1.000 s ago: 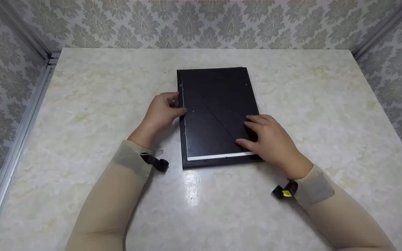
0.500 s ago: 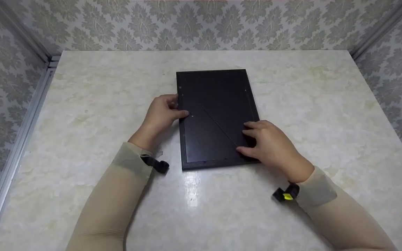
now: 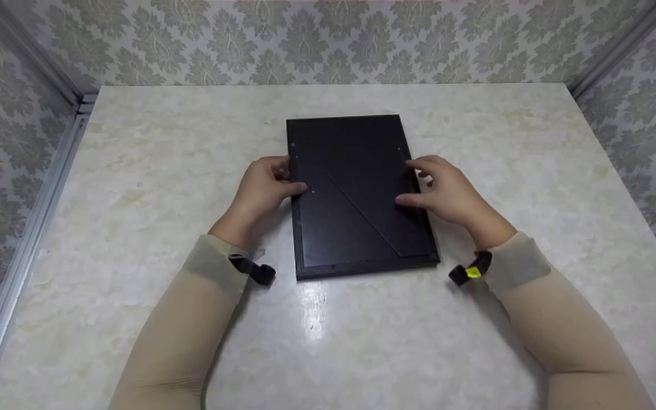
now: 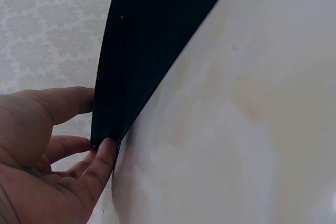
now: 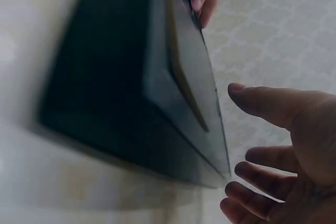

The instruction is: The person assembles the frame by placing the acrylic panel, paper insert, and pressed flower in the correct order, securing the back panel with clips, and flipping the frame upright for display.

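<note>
A black picture frame (image 3: 356, 148) lies back side up on the table, its black backing board level within the border. A diagonal line on the board marks the edge of a fold-out stand (image 3: 390, 247). My left hand (image 3: 265, 185) grips the frame's left edge, thumb on top and fingers along the side, as the left wrist view also shows on the frame (image 4: 142, 40). Over the right edge hovers my right hand (image 3: 447, 188), fingers spread; the right wrist view shows the hand (image 5: 294, 150) a little apart from the frame (image 5: 105, 77), which is blurred there.
The marbled pale table (image 3: 163, 142) runs around the frame on all sides. Patterned wallpaper (image 3: 339, 42) rises behind it, and metal rails (image 3: 49, 188) line the left side. Each wrist wears a small black camera (image 3: 259, 272).
The backing board has slid down into the border, so the white strip along the near and left edges is gone. My right hand has moved up the right edge, away from the lower corner.
</note>
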Tool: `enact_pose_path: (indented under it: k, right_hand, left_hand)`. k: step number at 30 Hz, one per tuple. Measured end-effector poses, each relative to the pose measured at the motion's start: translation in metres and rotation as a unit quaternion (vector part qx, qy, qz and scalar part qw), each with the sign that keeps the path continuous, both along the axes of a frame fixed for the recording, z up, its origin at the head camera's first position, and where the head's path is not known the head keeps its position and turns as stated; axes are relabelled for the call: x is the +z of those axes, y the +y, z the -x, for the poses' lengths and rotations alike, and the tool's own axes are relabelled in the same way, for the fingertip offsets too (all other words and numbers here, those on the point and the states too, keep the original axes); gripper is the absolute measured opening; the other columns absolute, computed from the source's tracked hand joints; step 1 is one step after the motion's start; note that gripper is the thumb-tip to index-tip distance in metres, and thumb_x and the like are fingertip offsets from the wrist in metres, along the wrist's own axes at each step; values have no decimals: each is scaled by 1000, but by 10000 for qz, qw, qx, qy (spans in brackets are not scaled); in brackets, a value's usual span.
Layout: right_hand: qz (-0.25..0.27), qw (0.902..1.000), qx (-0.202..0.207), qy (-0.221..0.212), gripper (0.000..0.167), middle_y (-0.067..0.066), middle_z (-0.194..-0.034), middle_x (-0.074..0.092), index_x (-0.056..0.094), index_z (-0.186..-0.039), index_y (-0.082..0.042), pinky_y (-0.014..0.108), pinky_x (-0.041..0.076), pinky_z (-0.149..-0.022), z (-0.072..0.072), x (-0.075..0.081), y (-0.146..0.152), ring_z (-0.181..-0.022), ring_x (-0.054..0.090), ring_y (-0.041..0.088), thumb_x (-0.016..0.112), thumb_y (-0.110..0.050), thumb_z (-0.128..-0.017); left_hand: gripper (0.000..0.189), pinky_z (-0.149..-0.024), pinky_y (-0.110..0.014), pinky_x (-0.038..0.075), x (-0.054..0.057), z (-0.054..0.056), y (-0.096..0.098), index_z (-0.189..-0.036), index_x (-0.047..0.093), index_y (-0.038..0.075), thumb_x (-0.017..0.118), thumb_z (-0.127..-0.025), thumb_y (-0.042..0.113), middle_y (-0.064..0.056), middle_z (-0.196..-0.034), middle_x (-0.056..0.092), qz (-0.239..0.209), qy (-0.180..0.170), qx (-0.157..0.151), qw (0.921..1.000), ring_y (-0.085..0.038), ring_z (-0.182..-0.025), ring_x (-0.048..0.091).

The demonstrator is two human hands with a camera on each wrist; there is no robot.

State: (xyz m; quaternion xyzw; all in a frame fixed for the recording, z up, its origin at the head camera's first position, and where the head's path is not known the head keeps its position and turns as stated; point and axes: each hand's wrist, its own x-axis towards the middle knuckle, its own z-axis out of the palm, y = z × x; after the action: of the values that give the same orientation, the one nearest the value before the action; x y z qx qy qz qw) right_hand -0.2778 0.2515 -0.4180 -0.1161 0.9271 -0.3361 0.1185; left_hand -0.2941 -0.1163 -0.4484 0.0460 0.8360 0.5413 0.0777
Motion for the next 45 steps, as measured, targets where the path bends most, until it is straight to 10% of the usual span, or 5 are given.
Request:
enact_pose_path:
  k: [5,9,24,34,45]
  right_hand:
    - [290,9983,-182,-480,108,18,-170,44,35,-177,-8,50,48,-108,26,-4,-6,-135,50,35,96,-35,-92]
    - [380,9966,-256,-691,124,25,-174,35,20,-181,-5,52,43,-124,36,-8,-11,-143,47,38,98,-34,-89]
    - [342,9973,-300,-579,120,30,-168,35,23,-180,-5,55,38,-131,38,-12,-14,-143,44,39,99,-29,-90]
    - [-150,9996,172,-159,115,23,-146,45,30,-177,-2,47,38,-102,42,-10,-11,-117,42,31,97,-37,-91]
    - [-1380,9863,874,-210,120,23,-147,51,27,-178,-5,48,43,-99,52,5,-7,-111,49,32,88,-63,-94]
  left_hand:
    - [61,-97,-29,61,-2,-1,-2,-156,67,5,85,-98,5,-20,-130,81,15,-38,3,10000,-29,-119,78]
    - [61,-94,-24,62,-2,-2,-1,-157,66,5,84,-98,4,-21,-132,80,-144,-69,6,9999,-27,-119,77]
    - [55,-94,-24,62,-1,0,0,-152,70,3,82,-97,0,-22,-131,81,-293,-14,-50,9996,-29,-119,78]
    - [56,-100,-32,62,1,1,-1,-152,70,4,84,-98,3,-20,-132,81,-98,56,-58,9999,-31,-122,77]
    - [59,-96,-28,64,-1,2,-1,-155,68,5,83,-98,0,-21,-134,80,-280,-96,-78,9995,-31,-124,77]
